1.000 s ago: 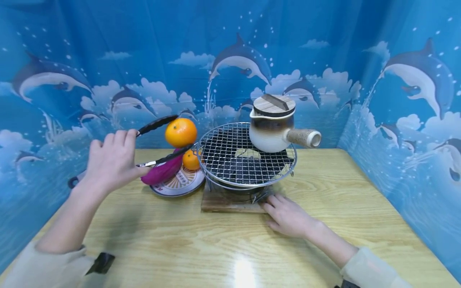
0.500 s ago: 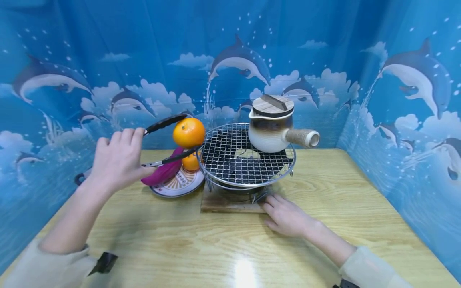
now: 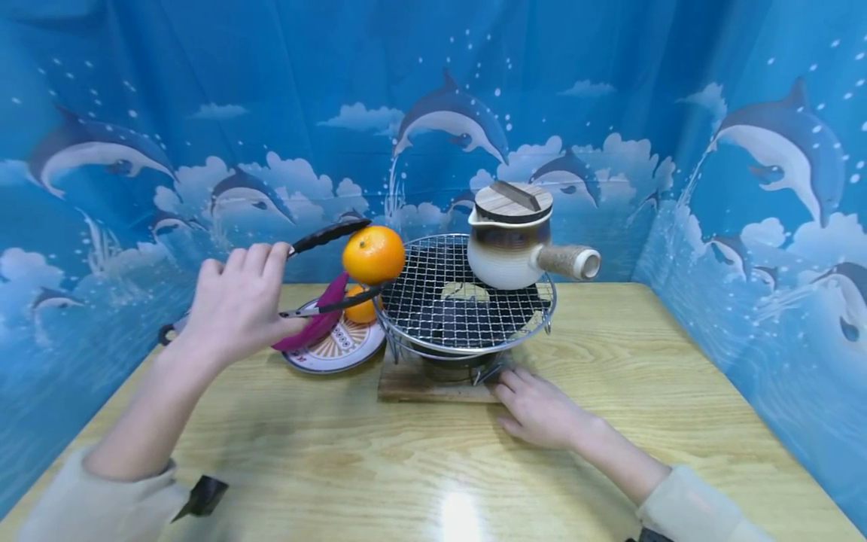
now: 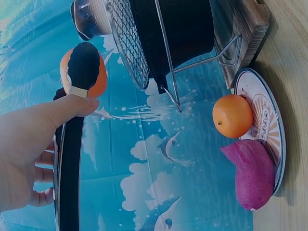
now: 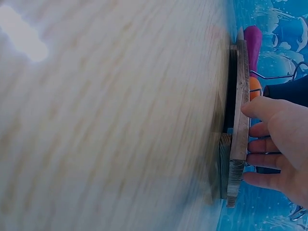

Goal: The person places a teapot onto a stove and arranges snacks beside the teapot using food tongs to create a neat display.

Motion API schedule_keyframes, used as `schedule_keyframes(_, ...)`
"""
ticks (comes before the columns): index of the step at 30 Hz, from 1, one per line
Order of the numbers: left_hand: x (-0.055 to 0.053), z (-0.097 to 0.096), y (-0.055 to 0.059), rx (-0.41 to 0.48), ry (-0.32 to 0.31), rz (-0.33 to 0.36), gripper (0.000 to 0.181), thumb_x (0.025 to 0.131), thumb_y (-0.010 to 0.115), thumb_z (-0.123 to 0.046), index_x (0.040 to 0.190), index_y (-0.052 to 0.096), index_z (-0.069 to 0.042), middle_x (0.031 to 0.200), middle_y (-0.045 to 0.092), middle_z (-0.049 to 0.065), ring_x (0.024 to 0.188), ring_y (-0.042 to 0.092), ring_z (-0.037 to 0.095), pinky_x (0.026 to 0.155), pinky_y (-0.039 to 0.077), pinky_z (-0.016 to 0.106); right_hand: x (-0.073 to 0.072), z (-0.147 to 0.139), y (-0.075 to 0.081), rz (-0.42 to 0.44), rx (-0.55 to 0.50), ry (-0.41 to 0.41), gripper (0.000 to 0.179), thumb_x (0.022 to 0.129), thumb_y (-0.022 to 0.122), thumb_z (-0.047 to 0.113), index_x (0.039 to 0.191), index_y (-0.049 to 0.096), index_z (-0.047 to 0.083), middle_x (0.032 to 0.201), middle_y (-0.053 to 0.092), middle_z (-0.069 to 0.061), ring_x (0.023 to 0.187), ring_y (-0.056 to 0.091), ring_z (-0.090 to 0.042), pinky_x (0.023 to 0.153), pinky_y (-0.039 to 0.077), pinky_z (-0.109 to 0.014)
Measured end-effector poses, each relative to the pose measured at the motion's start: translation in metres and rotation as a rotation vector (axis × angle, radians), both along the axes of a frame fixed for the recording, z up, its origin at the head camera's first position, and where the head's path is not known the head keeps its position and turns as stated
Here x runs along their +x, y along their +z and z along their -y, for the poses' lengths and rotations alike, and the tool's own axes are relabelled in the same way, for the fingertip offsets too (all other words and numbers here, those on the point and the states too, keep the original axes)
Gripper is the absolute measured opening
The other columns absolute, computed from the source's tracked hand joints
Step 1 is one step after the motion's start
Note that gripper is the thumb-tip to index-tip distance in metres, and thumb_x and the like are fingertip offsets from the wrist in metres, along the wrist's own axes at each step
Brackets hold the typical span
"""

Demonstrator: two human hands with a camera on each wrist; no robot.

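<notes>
My left hand (image 3: 237,301) grips black-and-metal tongs (image 3: 328,235), with the thumb along one arm and fingers on the other. Between the tong tips sits a large orange (image 3: 374,256), raised at the left rim of the round wire grill (image 3: 447,320). Fingers of my right hand (image 3: 542,410) rest at the right front corner of the wooden board (image 3: 427,390) under the grill; the right wrist view has the fingertips right at the board's edge (image 5: 240,115).
A side-handled clay pot (image 3: 504,260) with a wooden lid stands at the grill's back right. Left of the grill, a patterned plate (image 3: 325,365) holds a smaller orange (image 4: 232,116) and a purple sweet potato (image 4: 254,175). A blue dolphin curtain (image 3: 271,90) surrounds the table.
My left hand has moved right with the tongs, bringing the large orange from above the plate to the grill's left rim. The right hand stays at the board.
</notes>
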State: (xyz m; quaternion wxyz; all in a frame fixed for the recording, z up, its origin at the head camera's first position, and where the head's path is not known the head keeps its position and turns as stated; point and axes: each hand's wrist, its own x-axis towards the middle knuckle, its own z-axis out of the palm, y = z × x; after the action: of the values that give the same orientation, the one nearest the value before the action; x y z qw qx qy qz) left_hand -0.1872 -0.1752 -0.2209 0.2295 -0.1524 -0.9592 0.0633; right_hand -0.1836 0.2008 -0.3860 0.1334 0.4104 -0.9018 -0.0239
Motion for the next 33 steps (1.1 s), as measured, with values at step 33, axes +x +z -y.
schedule_keyframes(33, -0.004, -0.023, -0.003, -0.023, -0.096, -0.03, 0.098, 0.058, 0.08, -0.05, 0.13, 0.038, 0.001, 0.119, 0.047, 0.022, 0.1, 0.045, 0.038, 0.071, 0.038, 0.05, -0.001, 0.0, 0.0, -0.018, -0.019, -0.003, 0.039, 0.081, 0.068, 0.031, 0.105, 0.062, 0.001, 0.101, 0.059, -0.01, 0.097, 0.056, -0.026, 0.092, 0.043, -0.044)
